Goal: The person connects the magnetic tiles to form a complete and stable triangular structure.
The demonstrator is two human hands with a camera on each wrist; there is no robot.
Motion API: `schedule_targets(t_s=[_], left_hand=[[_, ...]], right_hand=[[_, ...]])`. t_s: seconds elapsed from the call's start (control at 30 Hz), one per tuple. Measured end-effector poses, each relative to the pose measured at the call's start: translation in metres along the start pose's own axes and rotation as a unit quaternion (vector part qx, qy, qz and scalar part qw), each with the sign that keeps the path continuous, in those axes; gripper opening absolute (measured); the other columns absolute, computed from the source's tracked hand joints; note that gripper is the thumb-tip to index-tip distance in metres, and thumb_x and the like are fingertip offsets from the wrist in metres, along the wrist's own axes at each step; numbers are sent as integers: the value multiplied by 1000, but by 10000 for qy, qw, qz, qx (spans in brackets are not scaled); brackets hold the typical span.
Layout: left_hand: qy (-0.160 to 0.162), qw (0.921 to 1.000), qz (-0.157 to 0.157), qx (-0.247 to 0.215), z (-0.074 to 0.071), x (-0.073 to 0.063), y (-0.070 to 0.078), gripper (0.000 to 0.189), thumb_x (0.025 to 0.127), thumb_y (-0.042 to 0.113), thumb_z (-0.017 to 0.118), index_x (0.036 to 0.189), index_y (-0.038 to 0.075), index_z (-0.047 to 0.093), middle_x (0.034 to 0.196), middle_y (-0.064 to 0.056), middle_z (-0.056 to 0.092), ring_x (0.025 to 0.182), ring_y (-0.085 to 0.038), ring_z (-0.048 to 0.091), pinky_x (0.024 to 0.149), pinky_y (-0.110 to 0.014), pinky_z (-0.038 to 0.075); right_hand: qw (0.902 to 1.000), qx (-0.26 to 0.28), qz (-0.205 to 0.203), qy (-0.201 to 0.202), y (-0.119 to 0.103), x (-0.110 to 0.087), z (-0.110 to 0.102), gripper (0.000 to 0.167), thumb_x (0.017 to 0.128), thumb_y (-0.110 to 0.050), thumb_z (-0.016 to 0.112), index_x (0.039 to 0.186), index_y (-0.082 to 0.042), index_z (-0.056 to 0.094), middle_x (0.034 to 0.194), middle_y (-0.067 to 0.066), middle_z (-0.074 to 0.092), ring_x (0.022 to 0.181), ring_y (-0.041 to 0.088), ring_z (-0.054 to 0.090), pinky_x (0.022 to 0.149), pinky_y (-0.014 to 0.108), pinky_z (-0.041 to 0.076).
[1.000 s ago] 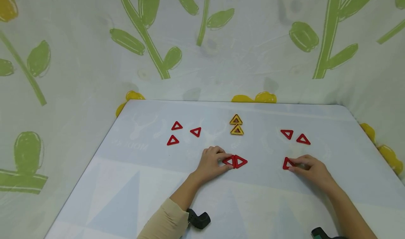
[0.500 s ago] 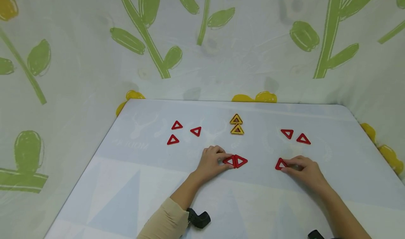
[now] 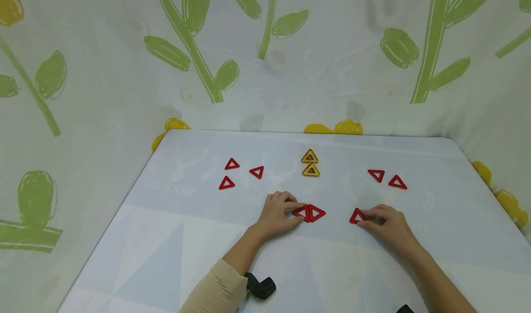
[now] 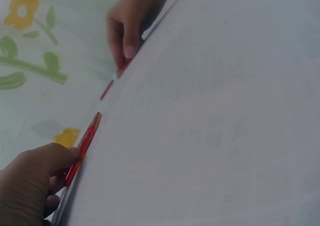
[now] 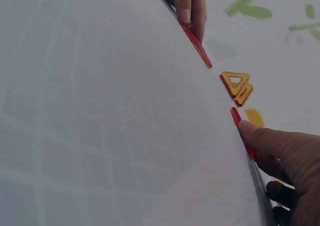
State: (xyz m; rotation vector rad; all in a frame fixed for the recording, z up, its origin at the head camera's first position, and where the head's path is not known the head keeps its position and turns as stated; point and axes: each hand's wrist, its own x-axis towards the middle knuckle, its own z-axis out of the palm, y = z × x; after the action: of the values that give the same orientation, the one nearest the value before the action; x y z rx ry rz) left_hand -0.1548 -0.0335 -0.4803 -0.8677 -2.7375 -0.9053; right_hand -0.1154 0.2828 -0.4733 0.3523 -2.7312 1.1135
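Red is filling both grips: the left hand [image 3: 279, 215] is pinching the left triangle [image 3: 307, 213] between thumb and fingers, and the right hand [image 3: 386, 224] is pinching the right triangle [image 3: 353, 215] by its right side. On the table [image 3: 332, 267], the middle triangle [image 3: 317, 209] is lying edge to edge with the left triangle, their joint long axis running left to right. Its free tip is pointing toward the right triangle, which is sitting across a gap and very slightly closer to the person, one corner facing away. The left hand is being the nearer one to the middle triangle. Whether the right triangle is touching the table or hovering just above it, I cannot tell. Beyond these, the yellow triangles [image 3: 310, 174] are showing one behind the other.

Compared with half a second ago, the right hand is sitting farther left, bringing the right triangle along and narrowing the gap; the left hand is staying almost exactly where it was.
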Motion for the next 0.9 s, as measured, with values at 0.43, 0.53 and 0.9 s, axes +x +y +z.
schedule_targets(t_s=[0.43, 0.53, 0.9], left_hand=[[127, 9998, 161, -22, 0, 1, 0, 34, 78, 37, 75, 107, 20, 74, 98, 4, 58, 95, -15, 50, 86, -38, 35], [141, 9998, 153, 19, 1, 1, -1, 34, 78, 38, 75, 107, 21, 74, 98, 4, 58, 96, -14, 50, 86, -37, 35], [185, 9997, 157, 87, 1, 0, 0, 33, 78, 37, 76, 106, 20, 74, 98, 3, 58, 95, -14, 50, 85, -37, 36]], right_hand=[[9988, 17, -470, 122, -10, 4, 14, 28, 68, -7, 83, 95, -5, 75, 82, -2, 67, 76, -2, 50, 63, 13, 41], [9977, 75, -639, 195, -14, 5, 19, 29, 67, -7, 84, 94, -5, 75, 81, -2, 67, 75, 0, 51, 62, 12, 41], [9964, 50, -803, 282, -21, 9, 33, 30, 66, -6, 84, 95, -4, 75, 78, -4, 67, 72, 0, 51, 61, 14, 40]])
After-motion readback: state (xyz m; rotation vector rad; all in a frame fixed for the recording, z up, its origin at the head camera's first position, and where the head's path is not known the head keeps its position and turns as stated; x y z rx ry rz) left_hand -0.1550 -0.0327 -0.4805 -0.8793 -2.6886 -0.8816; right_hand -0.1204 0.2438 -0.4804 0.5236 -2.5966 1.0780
